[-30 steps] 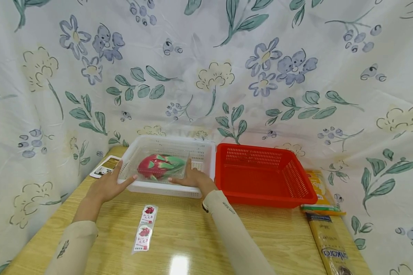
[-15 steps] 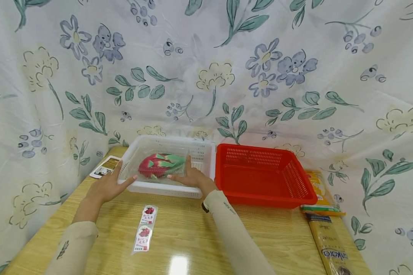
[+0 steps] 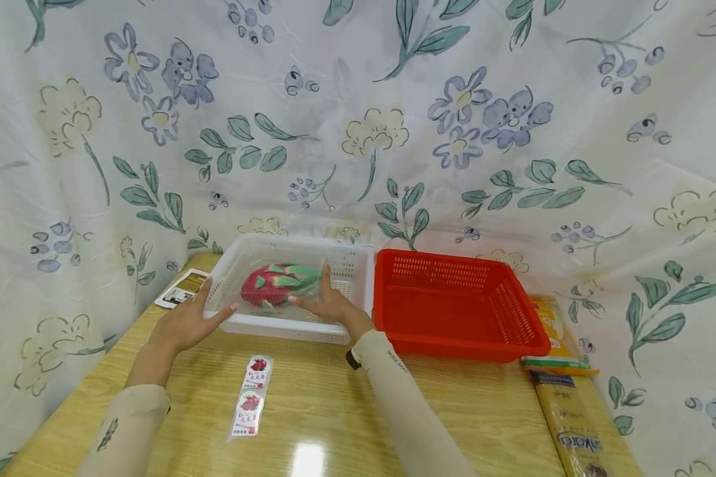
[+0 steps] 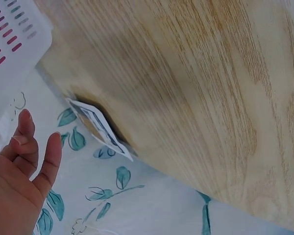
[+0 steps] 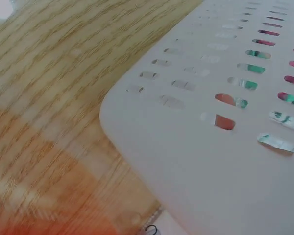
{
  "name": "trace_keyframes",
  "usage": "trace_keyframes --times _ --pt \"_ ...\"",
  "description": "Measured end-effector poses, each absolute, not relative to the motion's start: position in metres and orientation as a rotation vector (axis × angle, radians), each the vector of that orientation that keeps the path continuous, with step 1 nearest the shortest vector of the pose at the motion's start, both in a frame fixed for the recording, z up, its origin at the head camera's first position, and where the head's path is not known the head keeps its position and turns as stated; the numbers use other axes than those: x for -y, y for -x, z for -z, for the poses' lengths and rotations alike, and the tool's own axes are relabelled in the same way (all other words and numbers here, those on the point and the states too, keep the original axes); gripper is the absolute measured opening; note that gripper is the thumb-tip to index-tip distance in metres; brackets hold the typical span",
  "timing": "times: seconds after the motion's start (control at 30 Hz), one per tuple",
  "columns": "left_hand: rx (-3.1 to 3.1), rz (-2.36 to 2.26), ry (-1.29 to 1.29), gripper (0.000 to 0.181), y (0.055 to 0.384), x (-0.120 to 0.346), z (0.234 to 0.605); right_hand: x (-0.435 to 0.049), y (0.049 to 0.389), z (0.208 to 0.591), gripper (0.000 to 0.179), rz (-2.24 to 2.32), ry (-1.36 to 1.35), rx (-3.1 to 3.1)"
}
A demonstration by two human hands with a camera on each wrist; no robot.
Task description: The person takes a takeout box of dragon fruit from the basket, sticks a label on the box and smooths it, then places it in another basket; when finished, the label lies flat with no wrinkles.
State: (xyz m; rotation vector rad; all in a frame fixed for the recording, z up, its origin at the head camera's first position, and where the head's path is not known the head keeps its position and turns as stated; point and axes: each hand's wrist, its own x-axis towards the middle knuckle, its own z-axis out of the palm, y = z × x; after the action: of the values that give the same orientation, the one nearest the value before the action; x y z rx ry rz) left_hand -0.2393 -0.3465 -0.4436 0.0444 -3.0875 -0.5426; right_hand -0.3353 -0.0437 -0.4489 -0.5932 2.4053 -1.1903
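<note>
A white perforated basket [image 3: 286,326] stands on the table. Inside it lies a pink-and-green dragon fruit [image 3: 268,285] in a clear plastic box, whose edges are hard to make out. My right hand [image 3: 334,306] reaches over the basket's front rim and holds the right end of the box, its thumb toward the front. At the basket's left front corner, my left hand [image 3: 181,324] lies with fingers spread along the outside and the thumb at the rim. The left wrist view shows the left fingers [image 4: 51,159] loosely bent beside the white wall. The right wrist view misses the right hand's grip.
A red basket [image 3: 462,344] stands against the white one on its right. Two dragon fruit stickers [image 3: 250,397] lie in front. A card [image 3: 185,288] is at the left edge. Yellow packet [image 3: 551,331] and pasta bag [image 3: 573,424] lie at the right edge. A floral curtain hangs behind.
My right hand has shifted slightly back and left, and the box with the dragon fruit has moved a little farther back in the white basket. The left hand stays in place.
</note>
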Motion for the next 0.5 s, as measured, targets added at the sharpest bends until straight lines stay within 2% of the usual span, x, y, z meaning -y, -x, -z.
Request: trace_keyframes --times 0.5 --pt "3.094 0.534 -0.041 0.1 0.2409 0.348 0.4457 0.0532 0.3411 0.4529 0.128 1.392 0.568 -2.344"
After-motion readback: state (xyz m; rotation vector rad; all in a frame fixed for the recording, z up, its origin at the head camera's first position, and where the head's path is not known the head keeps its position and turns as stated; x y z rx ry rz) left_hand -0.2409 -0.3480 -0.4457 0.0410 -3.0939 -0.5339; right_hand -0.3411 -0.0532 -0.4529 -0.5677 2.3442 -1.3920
